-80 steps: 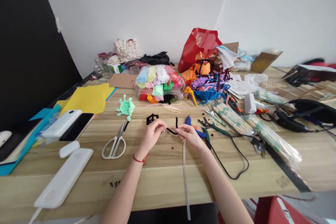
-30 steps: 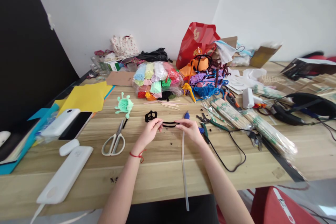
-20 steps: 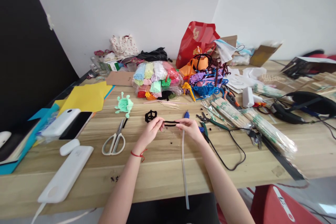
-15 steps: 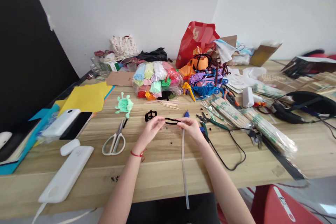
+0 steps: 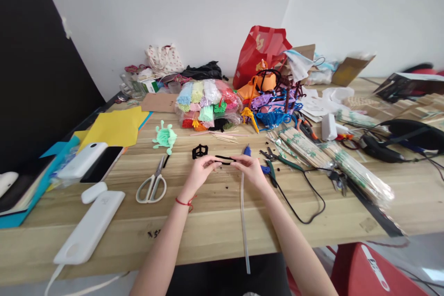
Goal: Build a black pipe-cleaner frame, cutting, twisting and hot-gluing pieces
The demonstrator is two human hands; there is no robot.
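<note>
A pale wooden table (image 5: 215,222) is showing a matt, grained surface. Two bare hands are pinching a fuzzy black pipe cleaner (image 5: 225,160). Scissors (image 5: 152,185) are showing shiny metal blades and smooth pale plastic handles. A translucent, glossy stick (image 5: 243,222) is lying on the wood. White power banks (image 5: 90,231) are looking smooth and matt. Yellow paper (image 5: 114,129) is lying flat and matt. A red bag (image 5: 260,51) is gleaming like glossy plastic. Wooden skewers are sitting in shiny clear wrap (image 5: 350,171).

The scissors (image 5: 151,187) lie on the table (image 5: 215,222) left of my left hand (image 5: 201,173); the glue stick (image 5: 243,222) lies under my right hand (image 5: 250,169), and the skewer packs (image 5: 333,162) are further right
</note>
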